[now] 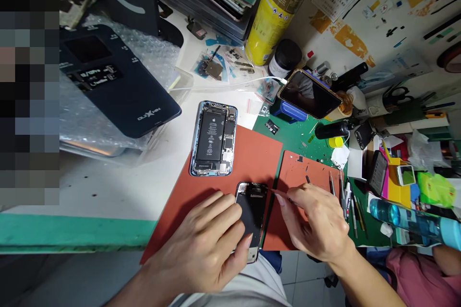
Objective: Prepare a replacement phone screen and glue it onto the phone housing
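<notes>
My left hand [216, 237] has its fingers curled over a detached phone screen [254, 213], bracing it at its left side. The screen shows its dark inner side and small parts along the top edge. In my right hand [315, 218] a slim, reddish pointed tool [280, 194] is pinched between thumb and fingers. Its tip meets the screen's upper right corner; its exact kind is unclear. Beyond the screen lies an opened phone body [214, 139] with its battery and boards exposed, partly on the red mat [180, 211].
A second red mat [298, 168] lies on the right over a green mat, with tweezers and pens [347, 201] beside it. A propped phone [309, 93], yellow spray can [268, 24] and blue bottle [406, 220] stand around. At left, a dark device [126, 86] rests on bubble wrap.
</notes>
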{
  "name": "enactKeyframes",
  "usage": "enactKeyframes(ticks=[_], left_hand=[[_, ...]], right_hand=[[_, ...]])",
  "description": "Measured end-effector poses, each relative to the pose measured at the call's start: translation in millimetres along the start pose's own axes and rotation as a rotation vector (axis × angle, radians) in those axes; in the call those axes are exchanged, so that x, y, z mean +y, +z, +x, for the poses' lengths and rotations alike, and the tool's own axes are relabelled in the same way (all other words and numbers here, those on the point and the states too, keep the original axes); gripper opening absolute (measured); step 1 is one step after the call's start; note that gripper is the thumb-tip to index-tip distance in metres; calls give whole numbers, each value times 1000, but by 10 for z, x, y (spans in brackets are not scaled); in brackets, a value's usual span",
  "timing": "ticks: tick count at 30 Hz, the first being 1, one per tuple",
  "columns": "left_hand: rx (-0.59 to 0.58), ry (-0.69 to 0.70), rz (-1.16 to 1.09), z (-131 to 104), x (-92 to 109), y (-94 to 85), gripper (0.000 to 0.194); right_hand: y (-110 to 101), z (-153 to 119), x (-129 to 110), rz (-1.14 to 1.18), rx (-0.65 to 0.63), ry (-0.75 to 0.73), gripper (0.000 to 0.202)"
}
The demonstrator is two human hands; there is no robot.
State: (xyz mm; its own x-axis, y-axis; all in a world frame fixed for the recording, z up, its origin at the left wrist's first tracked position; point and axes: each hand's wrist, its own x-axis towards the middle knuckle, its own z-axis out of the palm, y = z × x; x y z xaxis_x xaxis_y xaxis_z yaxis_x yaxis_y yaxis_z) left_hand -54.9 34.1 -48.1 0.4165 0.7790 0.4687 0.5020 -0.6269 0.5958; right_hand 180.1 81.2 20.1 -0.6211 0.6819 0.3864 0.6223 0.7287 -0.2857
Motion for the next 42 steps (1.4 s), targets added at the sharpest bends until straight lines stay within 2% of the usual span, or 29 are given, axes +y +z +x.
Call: enactKeyframes(ticks=[3,5,7,9,11,15,18,21,26,29,35,42], left_hand=[[7,-4,-4,-16,-4,3,24],[25,3,-7,-24,-11,8,22],[60,12,8,-25,-18,13,20],[98,16,48,-21,-24,16,17],[124,-9,83,-17,-28,19,14],[155,-104,70,-24,-40,41,11],[200,-169,75,-28,-49,69,10],[233,-246,105,-20,-45,78,15],[160,-317,-41,6,-33,31,17],[152,-297,-132,5,-35,4,13],[119,-246,-191,-3,-41,-15,15],[107,-172,-96,19,-42,-13,21]], right_hand=[[-29,-37,9,-41,125,156,29],[11,-77,63,-71,278,337,29],[104,-107,149,-2,387,531,25],[223,-114,238,145,407,685,20],[333,-101,301,262,403,764,19],[430,-62,322,346,413,795,21],[392,-49,266,436,458,831,23],[319,-67,162,647,482,882,24],[271,-154,-42,993,281,938,22],[293,-201,-115,1070,256,965,23],[306,-270,-151,1065,265,976,21],[206,-254,-299,823,376,835,15]])
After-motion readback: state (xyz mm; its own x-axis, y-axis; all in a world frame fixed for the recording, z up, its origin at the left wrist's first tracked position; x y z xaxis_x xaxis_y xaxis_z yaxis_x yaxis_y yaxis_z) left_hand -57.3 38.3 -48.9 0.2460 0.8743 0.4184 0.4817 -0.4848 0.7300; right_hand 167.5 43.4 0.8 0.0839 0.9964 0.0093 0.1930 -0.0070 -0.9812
